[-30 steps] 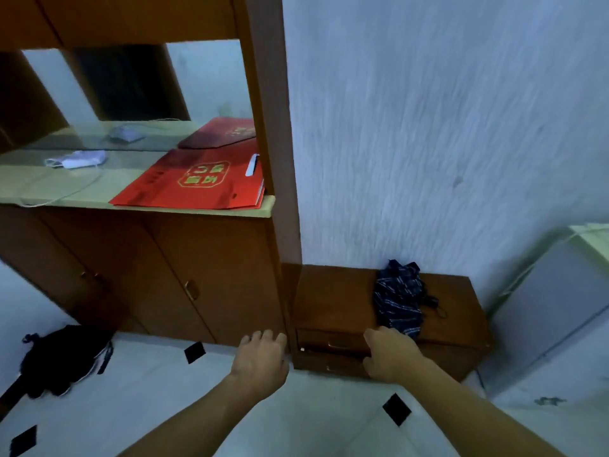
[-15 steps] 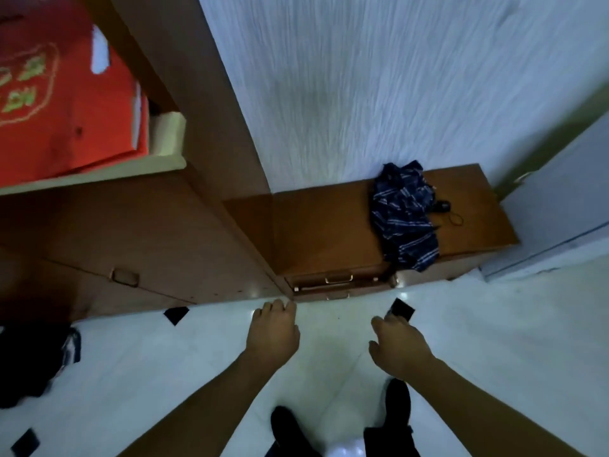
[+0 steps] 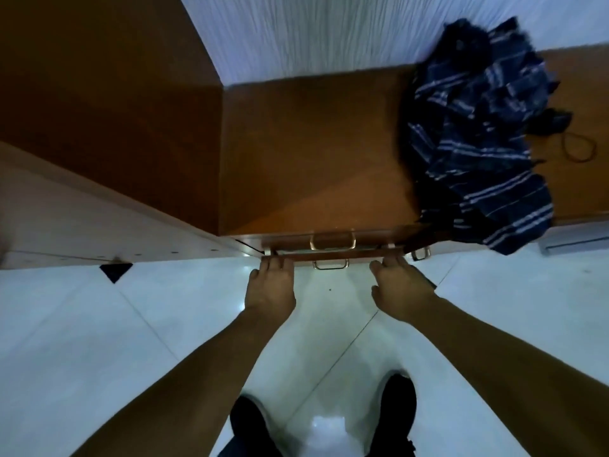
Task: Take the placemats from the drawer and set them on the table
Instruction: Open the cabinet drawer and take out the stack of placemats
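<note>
A low wooden cabinet (image 3: 313,153) stands against the wall, seen from above. Its front shows two metal handles, an upper handle (image 3: 333,240) and a lower handle (image 3: 330,264). The lower drawer (image 3: 329,257) is out by a narrow gap. My left hand (image 3: 270,288) has its fingertips hooked on the left end of that drawer's front edge. My right hand (image 3: 400,288) grips the right end the same way. No placemats are visible; the drawer's inside is hidden.
A dark blue striped cloth (image 3: 478,136) lies on the cabinet's right side and hangs over its front. A taller wooden cabinet (image 3: 99,110) stands on the left. The white tiled floor (image 3: 99,324) holds black diamond insets; my shoes (image 3: 395,410) are below.
The view has tipped down and come closer to the low cabinet. Both hands have moved forward from above the floor onto the lower drawer's front edge.
</note>
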Motion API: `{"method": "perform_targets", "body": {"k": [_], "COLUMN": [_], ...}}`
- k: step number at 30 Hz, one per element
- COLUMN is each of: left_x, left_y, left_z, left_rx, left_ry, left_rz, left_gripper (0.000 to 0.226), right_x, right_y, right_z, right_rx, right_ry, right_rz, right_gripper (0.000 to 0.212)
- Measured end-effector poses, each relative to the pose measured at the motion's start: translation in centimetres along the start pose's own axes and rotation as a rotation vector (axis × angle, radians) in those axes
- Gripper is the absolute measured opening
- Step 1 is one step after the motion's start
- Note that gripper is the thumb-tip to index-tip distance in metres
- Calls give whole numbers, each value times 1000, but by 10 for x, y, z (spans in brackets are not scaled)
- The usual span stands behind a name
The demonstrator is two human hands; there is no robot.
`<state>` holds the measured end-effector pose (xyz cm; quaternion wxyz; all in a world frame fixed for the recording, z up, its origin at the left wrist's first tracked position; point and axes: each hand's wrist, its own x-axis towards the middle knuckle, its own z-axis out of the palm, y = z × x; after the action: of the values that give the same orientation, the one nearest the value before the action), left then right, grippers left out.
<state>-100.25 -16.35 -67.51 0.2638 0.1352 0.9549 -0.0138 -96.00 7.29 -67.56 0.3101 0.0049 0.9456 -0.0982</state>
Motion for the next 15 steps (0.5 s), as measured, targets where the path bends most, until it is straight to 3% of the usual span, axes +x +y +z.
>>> {"method": "perform_targets", "body": {"k": [7, 15], "left_x": [69, 96], "left_y": [-2, -13], "left_z": [73, 106], "left_rx": [91, 122], "left_ry": [0, -18], "left_rz": [67, 99], "left_gripper": [63, 66], "right_x": [80, 113], "right_y": [8, 7], "right_z": [63, 96], "right_rx": [-51, -68], "right_ry": [94, 112], "right_rz": [-43, 4], "right_gripper": [51, 53]}}
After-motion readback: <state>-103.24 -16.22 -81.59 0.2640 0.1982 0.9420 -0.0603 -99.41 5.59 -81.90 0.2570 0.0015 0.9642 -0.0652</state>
